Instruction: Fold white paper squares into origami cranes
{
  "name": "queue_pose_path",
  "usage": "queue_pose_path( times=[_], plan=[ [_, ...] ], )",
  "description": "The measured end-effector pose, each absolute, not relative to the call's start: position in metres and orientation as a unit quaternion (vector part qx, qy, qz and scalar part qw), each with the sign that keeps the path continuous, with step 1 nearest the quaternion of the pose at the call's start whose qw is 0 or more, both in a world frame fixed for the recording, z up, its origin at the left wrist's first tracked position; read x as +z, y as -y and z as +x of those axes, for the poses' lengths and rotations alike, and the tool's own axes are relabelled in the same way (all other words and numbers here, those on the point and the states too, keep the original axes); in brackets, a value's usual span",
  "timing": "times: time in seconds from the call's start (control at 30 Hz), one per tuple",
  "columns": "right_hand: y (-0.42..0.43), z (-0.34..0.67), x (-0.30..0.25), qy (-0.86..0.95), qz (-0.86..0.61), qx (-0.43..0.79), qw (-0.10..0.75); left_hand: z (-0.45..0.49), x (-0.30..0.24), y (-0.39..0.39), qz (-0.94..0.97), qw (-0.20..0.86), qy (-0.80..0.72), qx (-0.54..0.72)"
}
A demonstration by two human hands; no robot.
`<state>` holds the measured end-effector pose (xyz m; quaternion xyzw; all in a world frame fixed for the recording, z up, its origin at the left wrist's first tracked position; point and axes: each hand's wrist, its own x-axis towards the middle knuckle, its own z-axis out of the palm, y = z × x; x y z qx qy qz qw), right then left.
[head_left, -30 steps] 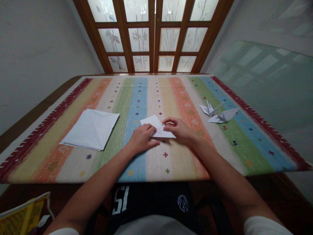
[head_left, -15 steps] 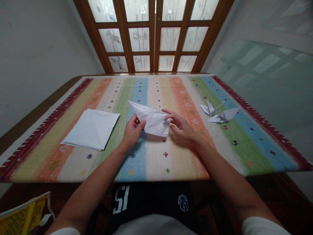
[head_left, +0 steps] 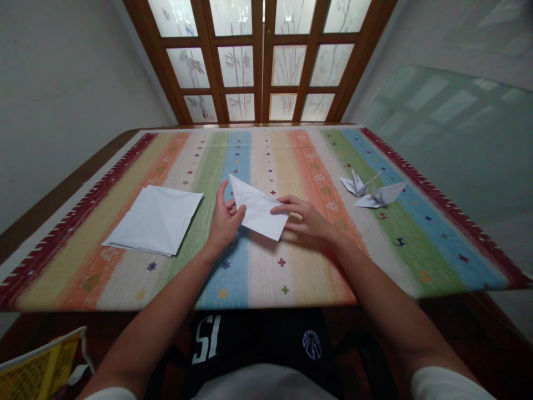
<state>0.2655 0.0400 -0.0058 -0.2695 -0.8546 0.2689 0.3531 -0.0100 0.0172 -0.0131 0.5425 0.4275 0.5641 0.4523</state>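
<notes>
A folded sheet of white paper, creased and pointed at its far left end, is held just over the striped tablecloth. My left hand pinches its left edge between thumb and fingers, with the index finger raised off the paper. On the right edge, my right hand grips the sheet, its fingertips lying on the upper face; the thumb is partly hidden. To the left lies a stack of white paper squares. Two folded paper cranes sit on the cloth to the right.
The striped tablecloth covers the table, whose front edge is close to my lap. A yellow basket stands low at the left, below table height. Wooden doors with glass panes rise behind the table's far side.
The folded paper has turned, its far tip shifting right and its lower right corner coming nearer me. My left index finger has lifted; my right fingers have slid slightly left along the paper.
</notes>
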Motion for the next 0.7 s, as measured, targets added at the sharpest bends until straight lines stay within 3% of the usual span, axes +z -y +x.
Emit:
queue_pose_path(
  times=[0.2,0.43,0.7],
  plan=[
    [-0.037,0.259,-0.006,0.798,-0.337,0.332,0.374,-0.012,0.001,-0.008,0.705,0.292,-0.443,0.47],
    [-0.032,0.252,-0.003,0.711,-0.405,0.41,0.403,-0.008,-0.002,-0.004,0.74,0.292,-0.416,0.44],
    [-0.031,0.247,-0.004,0.687,-0.373,0.507,0.362,-0.008,-0.004,-0.005,0.729,0.37,-0.407,0.407]
  ],
)
